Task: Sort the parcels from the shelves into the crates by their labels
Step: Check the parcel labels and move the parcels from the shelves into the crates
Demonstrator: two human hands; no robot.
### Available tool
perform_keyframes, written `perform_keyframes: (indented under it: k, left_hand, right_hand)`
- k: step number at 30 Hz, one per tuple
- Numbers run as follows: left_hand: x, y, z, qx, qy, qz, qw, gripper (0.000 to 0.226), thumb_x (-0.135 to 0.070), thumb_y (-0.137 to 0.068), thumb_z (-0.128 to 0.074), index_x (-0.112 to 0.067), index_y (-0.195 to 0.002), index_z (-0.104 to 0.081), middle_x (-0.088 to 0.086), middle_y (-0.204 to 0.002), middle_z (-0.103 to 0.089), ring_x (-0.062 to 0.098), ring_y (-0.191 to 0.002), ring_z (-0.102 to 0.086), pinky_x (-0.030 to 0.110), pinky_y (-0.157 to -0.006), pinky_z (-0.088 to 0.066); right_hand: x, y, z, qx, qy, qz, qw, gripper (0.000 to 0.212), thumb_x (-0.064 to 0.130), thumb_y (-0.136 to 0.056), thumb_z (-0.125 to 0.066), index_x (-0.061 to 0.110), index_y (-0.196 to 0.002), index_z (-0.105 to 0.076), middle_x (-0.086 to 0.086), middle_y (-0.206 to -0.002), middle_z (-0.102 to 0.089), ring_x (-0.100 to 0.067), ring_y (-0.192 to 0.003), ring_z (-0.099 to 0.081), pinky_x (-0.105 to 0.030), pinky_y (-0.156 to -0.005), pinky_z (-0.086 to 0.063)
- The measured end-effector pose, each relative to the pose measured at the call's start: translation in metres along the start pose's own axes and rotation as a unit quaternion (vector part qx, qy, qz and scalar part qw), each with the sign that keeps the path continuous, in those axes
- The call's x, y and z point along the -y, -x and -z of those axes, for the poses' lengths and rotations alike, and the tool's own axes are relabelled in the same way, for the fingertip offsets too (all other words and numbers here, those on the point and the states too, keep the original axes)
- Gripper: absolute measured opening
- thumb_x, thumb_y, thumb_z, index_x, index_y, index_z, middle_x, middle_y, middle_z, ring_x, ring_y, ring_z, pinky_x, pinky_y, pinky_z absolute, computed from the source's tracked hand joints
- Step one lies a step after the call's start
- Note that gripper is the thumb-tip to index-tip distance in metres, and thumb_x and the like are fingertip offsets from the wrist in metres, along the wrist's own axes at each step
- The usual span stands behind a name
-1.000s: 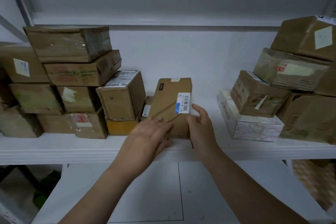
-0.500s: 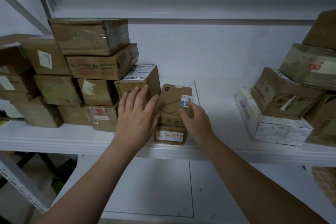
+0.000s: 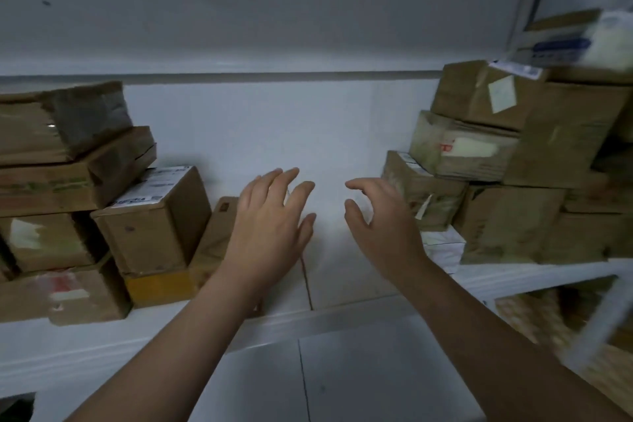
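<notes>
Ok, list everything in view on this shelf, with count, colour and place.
left stack of parcels: at least five, brown, shelf's left end
yellow parcel: one, yellow, at that stack's bottom
flat parcel: one, brown, beside that stack, partly hidden
right stack of parcels: several, brown, shelf's right end
white box: one, white, under the right stack
shelf: one, white, holding everything
left hand: one, open, over flat parcel
right hand: one, open, holding nothing

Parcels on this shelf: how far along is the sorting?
Done: unclear. The shelf has a bare middle, but no crate is in view. In hand: nothing; the left hand and right hand hover open over that gap, the left in front of a flat parcel. Left: most of it, seemingly; the left stack and right stack sit unsorted on the shelf.
</notes>
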State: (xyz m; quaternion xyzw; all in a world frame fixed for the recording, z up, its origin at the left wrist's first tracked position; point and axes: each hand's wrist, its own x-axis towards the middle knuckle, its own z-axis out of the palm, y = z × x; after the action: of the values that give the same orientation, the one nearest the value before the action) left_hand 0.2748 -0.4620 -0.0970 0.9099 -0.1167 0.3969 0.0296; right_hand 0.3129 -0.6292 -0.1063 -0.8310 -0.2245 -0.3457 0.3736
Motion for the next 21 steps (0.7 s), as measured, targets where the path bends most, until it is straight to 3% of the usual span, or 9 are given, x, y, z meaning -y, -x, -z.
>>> perform_keyframes:
  k: [2,4,6,8,12,14,16,19,21]
  left_hand:
    - [-0.027,-0.021,-0.009,0.0,0.045,-0.017,0.999,0.04,-0.021,-0.083,-0.07,-0.008,-0.12,-0.061,0.016,-0.129,-0.057,0.038,-0.118,-0.053,0.048,-0.096,-0.041]
    - [-0.056,-0.041,-0.017,0.0,0.086,-0.029,0.996,0.041,-0.021,-0.085,-0.068,-0.009,-0.123,-0.059,0.015,-0.13,-0.056,0.036,-0.118,-0.053,0.046,-0.095,-0.042]
    - [-0.085,-0.063,-0.024,-0.011,0.125,-0.044,0.991,0.042,-0.022,-0.086,-0.066,-0.009,-0.126,-0.057,0.015,-0.133,-0.054,0.035,-0.119,-0.051,0.045,-0.096,-0.041]
    - [-0.113,-0.089,-0.029,-0.025,0.162,-0.054,0.985,0.046,-0.025,-0.088,-0.062,-0.012,-0.131,-0.052,0.012,-0.138,-0.048,0.031,-0.124,-0.046,0.043,-0.099,-0.039]
    - [-0.161,-0.152,-0.03,-0.068,0.215,-0.055,0.973,0.064,-0.036,-0.086,-0.063,-0.022,-0.142,-0.035,0.008,-0.149,-0.03,0.027,-0.131,-0.035,0.041,-0.101,-0.039]
    - [-0.178,-0.184,-0.027,-0.068,0.215,-0.041,0.973,0.076,-0.042,-0.084,-0.065,-0.027,-0.146,-0.025,0.011,-0.154,-0.017,0.031,-0.134,-0.031,0.044,-0.101,-0.04]
    - [-0.188,-0.21,-0.027,-0.031,0.213,-0.01,0.977,0.083,-0.047,-0.082,-0.066,-0.033,-0.148,-0.018,0.013,-0.156,-0.009,0.036,-0.133,-0.033,0.047,-0.1,-0.041]
    - [-0.191,-0.228,-0.032,0.027,0.201,0.008,0.979,0.069,-0.044,-0.085,-0.064,-0.03,-0.144,-0.031,0.012,-0.146,-0.034,0.032,-0.123,-0.048,0.038,-0.094,-0.042]
    - [-0.191,-0.221,-0.035,0.0,0.218,0.01,0.976,0.057,-0.039,-0.086,-0.064,-0.025,-0.137,-0.042,0.005,-0.138,-0.044,0.025,-0.117,-0.052,0.032,-0.09,-0.042]
  right_hand:
    - [-0.017,-0.004,0.033,-0.032,0.026,-0.008,0.999,0.022,0.009,-0.088,-0.057,0.007,-0.108,-0.066,-0.005,-0.109,-0.065,-0.021,-0.105,-0.056,-0.022,-0.086,-0.038]
    - [-0.034,-0.007,0.066,-0.065,0.043,-0.01,0.997,0.02,0.005,-0.086,-0.059,0.005,-0.105,-0.067,-0.006,-0.103,-0.063,-0.023,-0.098,-0.057,-0.032,-0.083,-0.046]
    - [-0.05,-0.009,0.098,-0.1,0.061,-0.008,0.993,0.019,0.004,-0.086,-0.059,0.005,-0.103,-0.067,-0.003,-0.1,-0.06,-0.02,-0.096,-0.056,-0.033,-0.079,-0.048]
    - [-0.066,-0.013,0.128,-0.122,0.083,-0.011,0.989,0.018,0.008,-0.087,-0.059,0.009,-0.104,-0.066,0.005,-0.101,-0.053,-0.016,-0.099,-0.052,-0.026,-0.079,-0.043]
    - [-0.094,-0.029,0.177,-0.127,0.096,-0.05,0.986,0.025,0.018,-0.089,-0.059,0.018,-0.113,-0.061,0.011,-0.109,-0.044,-0.015,-0.104,-0.051,-0.034,-0.082,-0.048]
    - [-0.104,-0.043,0.191,-0.135,0.064,-0.06,0.987,0.03,0.017,-0.089,-0.059,0.02,-0.119,-0.057,0.01,-0.114,-0.045,-0.002,-0.097,-0.051,-0.025,-0.084,-0.048]
    - [-0.109,-0.058,0.201,-0.125,-0.035,-0.098,0.987,0.036,0.014,-0.091,-0.059,0.022,-0.125,-0.053,0.006,-0.123,-0.048,0.008,-0.093,-0.052,-0.008,-0.079,-0.045]
    - [-0.117,-0.074,0.207,-0.088,-0.153,-0.152,0.972,0.046,0.014,-0.093,-0.058,0.024,-0.136,-0.045,0.005,-0.128,-0.051,0.002,-0.106,-0.053,-0.006,-0.078,-0.043]
    - [-0.121,-0.079,0.206,-0.069,-0.2,-0.15,0.966,0.05,0.015,-0.093,-0.058,0.022,-0.14,-0.042,0.014,-0.118,-0.055,0.003,-0.106,-0.054,-0.007,-0.079,-0.043]
